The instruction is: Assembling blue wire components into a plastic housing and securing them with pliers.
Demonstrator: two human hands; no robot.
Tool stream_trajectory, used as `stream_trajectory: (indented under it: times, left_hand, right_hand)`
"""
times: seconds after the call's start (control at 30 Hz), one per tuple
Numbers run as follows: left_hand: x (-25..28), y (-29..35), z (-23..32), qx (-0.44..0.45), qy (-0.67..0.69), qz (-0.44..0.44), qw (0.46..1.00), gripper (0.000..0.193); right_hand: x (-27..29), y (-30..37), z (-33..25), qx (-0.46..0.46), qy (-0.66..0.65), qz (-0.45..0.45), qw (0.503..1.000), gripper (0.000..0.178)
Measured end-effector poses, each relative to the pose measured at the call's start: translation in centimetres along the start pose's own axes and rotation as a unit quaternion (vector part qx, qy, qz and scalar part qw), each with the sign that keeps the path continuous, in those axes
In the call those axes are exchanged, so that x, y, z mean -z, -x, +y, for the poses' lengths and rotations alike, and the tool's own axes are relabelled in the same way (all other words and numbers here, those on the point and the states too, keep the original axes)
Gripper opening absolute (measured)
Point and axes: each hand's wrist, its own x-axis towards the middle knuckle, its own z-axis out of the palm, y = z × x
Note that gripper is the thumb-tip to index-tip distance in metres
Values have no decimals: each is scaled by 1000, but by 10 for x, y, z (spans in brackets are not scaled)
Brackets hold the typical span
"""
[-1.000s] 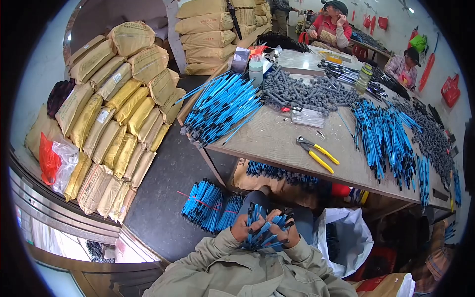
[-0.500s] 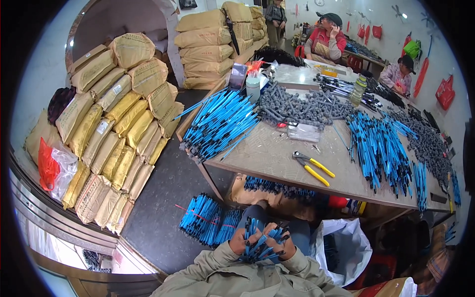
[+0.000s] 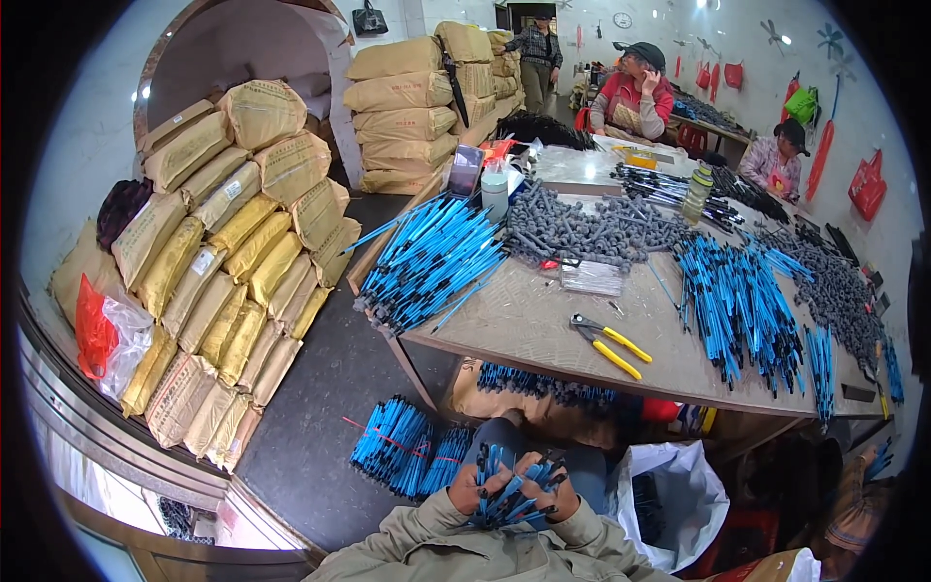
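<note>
A loose bundle of thin blue rods with black ends [image 3: 506,504] is gripped in front of my body, above my lap. My left hand [image 3: 472,492] wraps around its left side, and my right hand [image 3: 553,495] closes around the right side. Rod ends stick up between and above my fingers. On the floor to the left of my knees lie tied bundles of the same blue rods [image 3: 393,446], with pink string around them. A white sack [image 3: 698,490] stands open at my right, with dark contents inside.
The table [image 3: 504,320] ahead bears blue rod piles [image 3: 432,257], grey plastic parts [image 3: 592,228], yellow-handled pliers [image 3: 611,346] and a bottle [image 3: 696,194]. Stacked paper sacks [image 3: 233,252] rise at left. Two people sit beyond the table; another stands farther back.
My view has tilted up slightly, showing more of the standing person at the back. Both hands still grip the rods, with little visible shift.
</note>
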Motion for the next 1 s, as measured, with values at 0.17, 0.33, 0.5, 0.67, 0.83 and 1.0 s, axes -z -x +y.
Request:
stream_trajectory:
  times: [0.17, 0.33, 0.5, 0.67, 0.83, 1.0]
  left_hand:
    - [2, 0, -4, -114, -187, 0, 976, 8]
    - [-2, 5, 9, 27, 49, 10, 998, 10]
    - [-2, 5, 8, 30, 38, -34, 998, 7]
    - [-4, 5, 9, 58, 110, -11, 992, 7]
    - [-4, 3, 14, 90, 145, -6, 985, 10]
    - [-3, 2, 3, 90, 143, -5, 986, 14]
  right_hand:
    - [4, 1, 1, -12, 44, 11, 999, 4]
    - [4, 0, 0, -22, 66, 12, 997, 5]
    - [6, 1, 3, -17, 41, 4, 999, 4]
    - [8, 1, 4, -34, 24, -1, 999, 4]
    - [4, -2, -7, -39, -22, -24, 999, 3]
    - [3, -3, -11, -52, -33, -46, 997, 4]
